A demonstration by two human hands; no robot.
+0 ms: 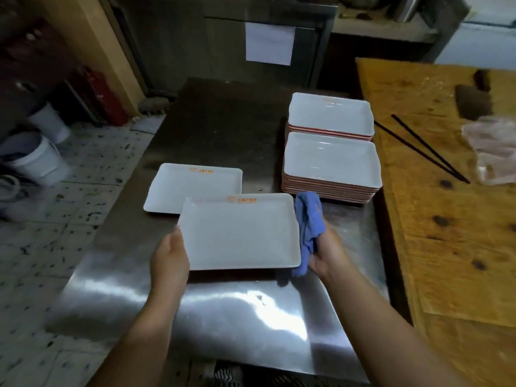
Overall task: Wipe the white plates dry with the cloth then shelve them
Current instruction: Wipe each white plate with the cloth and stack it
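Observation:
I hold a white rectangular plate with an orange logo above the steel table. My left hand grips its left edge. At the plate's right edge my right hand grips a blue cloth, which drapes against that edge. Another white plate lies flat on the table just behind the held one. Two stacks of the same plates stand to the right, a near stack and a far stack.
A wooden cutting board borders the table on the right, bearing black chopsticks, a cleaver and pale raw meat. White buckets stand on the speckled floor at left. A steel cabinet rises behind.

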